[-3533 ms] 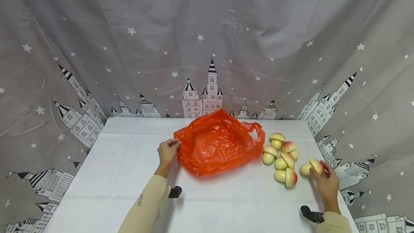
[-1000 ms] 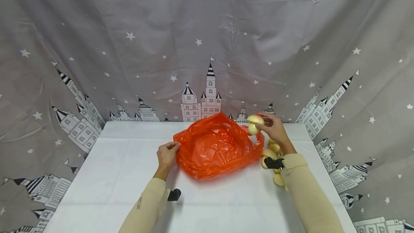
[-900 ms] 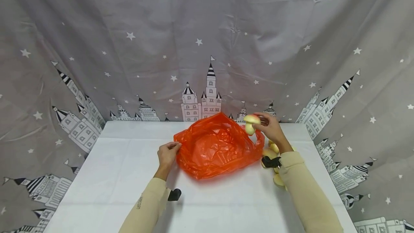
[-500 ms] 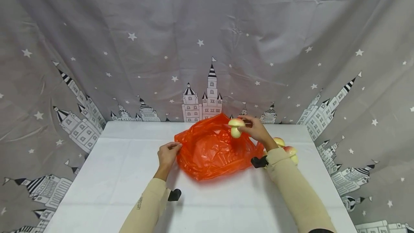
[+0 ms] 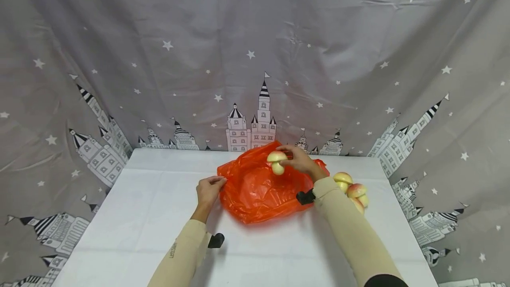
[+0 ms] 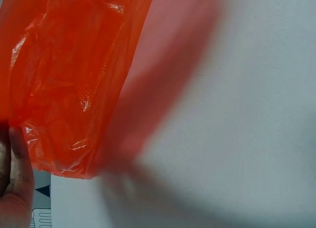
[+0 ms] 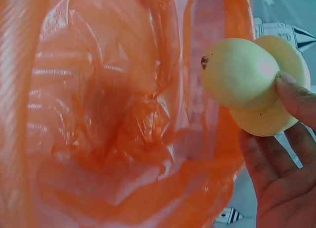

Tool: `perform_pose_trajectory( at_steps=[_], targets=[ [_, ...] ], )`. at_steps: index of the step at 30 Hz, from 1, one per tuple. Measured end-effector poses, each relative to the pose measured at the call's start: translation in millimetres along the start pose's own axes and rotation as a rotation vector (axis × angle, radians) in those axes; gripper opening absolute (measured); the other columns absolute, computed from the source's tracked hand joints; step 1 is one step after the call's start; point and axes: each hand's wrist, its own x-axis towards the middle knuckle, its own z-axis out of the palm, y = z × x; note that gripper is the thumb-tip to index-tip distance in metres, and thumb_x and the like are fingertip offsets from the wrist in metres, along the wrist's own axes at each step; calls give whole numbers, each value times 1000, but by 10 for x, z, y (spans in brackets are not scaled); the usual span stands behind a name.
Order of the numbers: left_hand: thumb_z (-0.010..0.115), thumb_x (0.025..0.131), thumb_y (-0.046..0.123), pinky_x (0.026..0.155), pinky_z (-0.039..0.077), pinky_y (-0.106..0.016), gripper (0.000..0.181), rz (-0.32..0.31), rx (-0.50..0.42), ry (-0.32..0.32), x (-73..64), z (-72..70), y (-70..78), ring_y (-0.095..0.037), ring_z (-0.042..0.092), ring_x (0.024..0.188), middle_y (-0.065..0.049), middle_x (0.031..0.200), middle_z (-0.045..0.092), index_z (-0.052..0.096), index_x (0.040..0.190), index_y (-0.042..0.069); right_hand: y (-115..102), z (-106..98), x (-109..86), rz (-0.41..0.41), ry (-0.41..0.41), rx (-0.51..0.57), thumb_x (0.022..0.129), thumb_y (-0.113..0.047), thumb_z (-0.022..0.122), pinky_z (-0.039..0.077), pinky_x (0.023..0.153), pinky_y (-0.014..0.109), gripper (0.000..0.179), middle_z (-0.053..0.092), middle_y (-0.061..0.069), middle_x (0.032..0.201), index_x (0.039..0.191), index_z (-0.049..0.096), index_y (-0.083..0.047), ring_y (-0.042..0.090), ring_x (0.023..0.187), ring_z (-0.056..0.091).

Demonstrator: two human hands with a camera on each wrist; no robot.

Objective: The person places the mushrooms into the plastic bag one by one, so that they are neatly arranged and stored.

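A red plastic bag lies on the white table with its mouth spread wide. At its left edge, my left hand pinches the rim between thumb and fingers; the left wrist view shows the fingertips on the thin red film. Over the bag's mouth, my right hand holds a toy mushroom, pale yellow with a rounded cap. In the right wrist view, thumb and fingers grip this mushroom by its cap, stem pointing toward the bag. The bag's right handle is partly hidden behind the right arm.
Several more toy mushrooms, yellow with reddish caps, sit on the table right of the bag, partly covered by the right sleeve. A grey curtain printed with castles and stars hangs around the table.
My right hand has picked up the mushroom from the table's right side and carried it left, over the bag's mouth. The left hand has stayed at the bag's left rim.
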Motion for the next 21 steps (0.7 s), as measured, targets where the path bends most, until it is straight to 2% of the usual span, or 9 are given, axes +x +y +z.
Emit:
perform_pose_trajectory(
  at_steps=[6,10,14,21],
  targets=[
    [68,90,19,87,54,-37,25,-6,8,-1,-3,-7,7,-25,65,90,-17,98,70,72,105,-2,-30,133,125,16,-45,-41,87,-1,68,46,99,47,46,56,21,130,130,55,3,38,121,52],
    [68,90,18,85,55,-35,24,2,7,-6,-14,-14,16,-22,65,87,-16,96,70,72,103,-2,-6,241,203,32,-70,-66,87,-2,68,48,97,42,46,59,16,126,131,55,0,33,116,55],
    [68,90,19,84,55,-35,25,1,4,-15,-8,-33,4,-23,64,88,-16,96,70,72,104,-2,-12,377,270,62,-66,-86,87,-3,68,48,98,40,45,60,13,126,131,56,-2,29,114,55],
    [67,91,20,85,55,-35,26,-12,-13,-26,-15,-14,-13,-24,63,88,-15,97,69,71,105,-2,15,568,335,70,-74,-134,86,-1,68,43,102,44,42,60,17,127,127,59,1,32,116,54]
  ],
)
